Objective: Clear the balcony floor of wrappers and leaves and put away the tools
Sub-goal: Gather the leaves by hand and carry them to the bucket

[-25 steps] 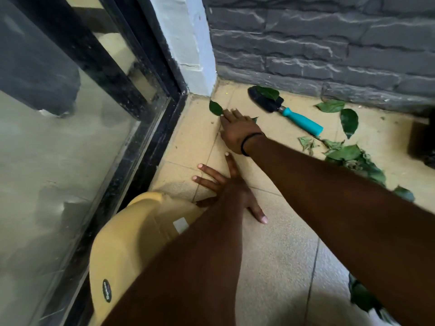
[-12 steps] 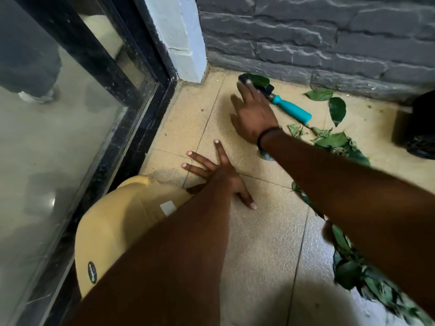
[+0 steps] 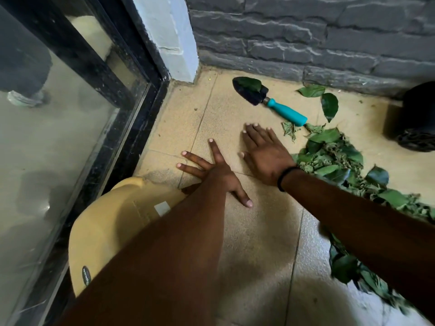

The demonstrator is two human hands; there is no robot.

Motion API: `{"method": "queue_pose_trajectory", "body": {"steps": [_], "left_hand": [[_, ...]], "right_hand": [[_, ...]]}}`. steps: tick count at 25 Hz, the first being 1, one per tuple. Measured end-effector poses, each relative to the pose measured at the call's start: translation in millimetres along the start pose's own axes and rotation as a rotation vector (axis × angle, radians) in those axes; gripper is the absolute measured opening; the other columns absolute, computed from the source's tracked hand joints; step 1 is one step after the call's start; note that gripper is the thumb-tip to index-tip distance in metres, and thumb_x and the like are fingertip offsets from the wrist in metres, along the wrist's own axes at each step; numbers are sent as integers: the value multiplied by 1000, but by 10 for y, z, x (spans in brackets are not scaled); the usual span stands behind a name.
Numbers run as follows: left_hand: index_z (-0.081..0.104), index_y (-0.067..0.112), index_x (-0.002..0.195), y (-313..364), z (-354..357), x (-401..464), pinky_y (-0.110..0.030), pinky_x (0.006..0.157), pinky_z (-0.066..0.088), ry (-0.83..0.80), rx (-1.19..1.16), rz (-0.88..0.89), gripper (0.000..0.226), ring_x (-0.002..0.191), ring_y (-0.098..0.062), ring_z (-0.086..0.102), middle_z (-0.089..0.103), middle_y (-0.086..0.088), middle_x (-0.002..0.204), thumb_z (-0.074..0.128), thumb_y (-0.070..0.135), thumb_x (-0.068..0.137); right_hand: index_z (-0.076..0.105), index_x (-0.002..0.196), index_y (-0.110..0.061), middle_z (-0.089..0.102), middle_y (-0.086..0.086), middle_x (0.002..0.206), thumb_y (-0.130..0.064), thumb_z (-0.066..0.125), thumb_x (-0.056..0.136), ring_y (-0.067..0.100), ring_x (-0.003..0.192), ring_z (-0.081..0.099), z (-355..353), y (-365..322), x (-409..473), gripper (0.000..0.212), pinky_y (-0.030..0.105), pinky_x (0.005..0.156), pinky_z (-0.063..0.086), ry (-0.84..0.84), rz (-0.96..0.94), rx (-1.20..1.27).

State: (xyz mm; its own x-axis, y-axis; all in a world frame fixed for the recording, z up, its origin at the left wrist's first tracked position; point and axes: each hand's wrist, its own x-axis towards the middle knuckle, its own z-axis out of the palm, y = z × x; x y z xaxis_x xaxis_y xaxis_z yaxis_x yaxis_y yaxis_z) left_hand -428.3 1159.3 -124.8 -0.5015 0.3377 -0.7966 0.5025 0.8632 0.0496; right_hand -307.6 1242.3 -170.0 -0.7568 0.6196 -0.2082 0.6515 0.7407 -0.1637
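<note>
My left hand [image 3: 211,169] lies flat on the beige floor tiles, fingers spread wide, holding nothing. My right hand [image 3: 264,152] is flat on the floor just right of it, fingers straight and together, its edge close to a heap of green leaves [image 3: 329,156]. A hand trowel [image 3: 270,101] with a black blade and teal handle lies farther off near the wall, one leaf [image 3: 249,83] on its blade. Two loose leaves [image 3: 329,105] sit right of the trowel. More leaves [image 3: 348,269] trail under my right forearm.
A yellow cap [image 3: 113,229] lies by my left forearm beside the black door frame [image 3: 138,114] and glass door. A grey stone wall [image 3: 306,43] closes the back. A black pot [image 3: 416,116] stands at the right edge.
My right hand has drawn back from the trowel blade toward me and now lies flat beside the left hand, with leaves gathered at its right. The left hand stayed planted.
</note>
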Motion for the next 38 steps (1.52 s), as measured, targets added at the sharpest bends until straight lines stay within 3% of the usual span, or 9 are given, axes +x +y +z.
{"method": "queue_pose_trajectory", "body": {"steps": [4,7,11,14,22,28,31,34,38], "left_hand": [[-55,39,129,0,15,23,-90,90,0,6,-8,-10,193,116,-59,-54,-66,-31,120,103,37,18],[-55,40,129,-2,31,36,-91,90,-1,5,-3,-26,195,115,-58,-55,-68,-30,118,103,37,15],[-54,39,131,25,12,38,-89,92,-4,-2,14,-26,192,116,-58,-54,-66,-30,122,103,39,19],[-54,39,131,22,11,33,-89,91,-3,-6,16,-28,191,117,-58,-54,-66,-30,122,103,39,20],[-52,37,133,10,8,-41,-89,91,1,8,34,3,190,123,-60,-48,-60,-33,129,103,40,23],[-51,39,134,12,17,-46,-89,90,2,20,36,-17,191,125,-59,-47,-60,-32,130,103,37,21],[-50,37,135,-10,11,-62,-88,93,3,19,43,-2,189,126,-59,-45,-58,-33,133,103,40,25],[-50,35,136,-29,-2,-68,-86,96,2,7,51,33,186,127,-60,-44,-57,-34,133,103,40,30],[-51,34,136,-27,-21,-89,-86,96,2,13,65,32,186,128,-61,-42,-57,-34,133,102,42,29]], "right_hand": [[23,158,-20,5,18,166,-51,32,103,34,154,1,-275,55,357,64,46,123,0,153,26,-30],[19,158,-35,0,24,165,-64,20,99,42,152,-4,-524,198,930,65,55,123,1,74,186,-88],[27,157,-18,15,20,165,-66,15,98,39,153,5,-540,311,1230,77,55,123,3,-68,287,-113],[34,152,-6,27,16,161,-59,19,102,35,153,12,-566,340,1224,75,52,124,8,-14,251,-62],[22,158,-28,8,13,167,-58,24,102,33,153,9,-489,508,974,63,53,124,6,-51,171,21],[35,151,-7,25,13,162,-55,25,103,32,149,23,-490,511,1185,69,51,122,16,-14,293,80],[42,146,-4,28,13,161,-55,26,102,32,148,24,-594,529,899,69,50,122,18,160,355,172],[39,148,-5,25,14,162,-53,28,103,32,149,22,-522,544,216,67,50,123,18,391,507,233],[16,158,-12,0,23,165,-55,36,98,39,153,-2,-329,590,-438,77,60,122,8,358,975,240]]}}
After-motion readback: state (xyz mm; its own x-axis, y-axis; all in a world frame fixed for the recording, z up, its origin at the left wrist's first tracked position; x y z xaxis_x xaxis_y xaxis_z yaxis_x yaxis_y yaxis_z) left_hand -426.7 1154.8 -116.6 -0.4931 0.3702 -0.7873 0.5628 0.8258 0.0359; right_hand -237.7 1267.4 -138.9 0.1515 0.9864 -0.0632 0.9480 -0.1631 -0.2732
